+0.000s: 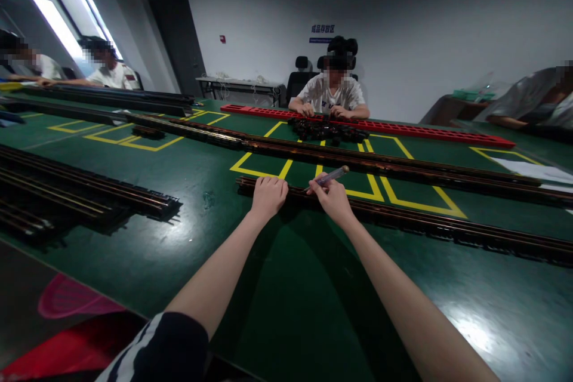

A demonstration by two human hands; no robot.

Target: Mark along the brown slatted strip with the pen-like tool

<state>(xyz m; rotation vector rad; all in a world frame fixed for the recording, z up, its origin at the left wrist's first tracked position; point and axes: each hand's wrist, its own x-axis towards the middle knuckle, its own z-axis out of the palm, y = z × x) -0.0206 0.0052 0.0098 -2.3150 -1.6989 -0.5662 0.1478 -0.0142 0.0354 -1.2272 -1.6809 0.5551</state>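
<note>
A long dark rail with copper-coloured lines point(403, 215) lies across the green table in front of me. My left hand point(270, 196) is closed over the rail near its left end, fingers curled over the far side. My right hand point(333, 200) pinches a slim pen-shaped tool point(332, 175) with a translucent handle and a brownish rounded end. The tool slants, its thin tip pointing down and left towards the rail, between my two hands. Whether the tip touches the rail I cannot tell.
Another long rail point(313, 152) runs behind mine. Several rails point(89, 182) lie at left. Across the table, a person point(331, 92) handles a pile of dark parts point(329, 130) beside a red slotted strip point(447, 132). Yellow tape point(394, 191) marks the tabletop. White paper point(532, 170) lies at right.
</note>
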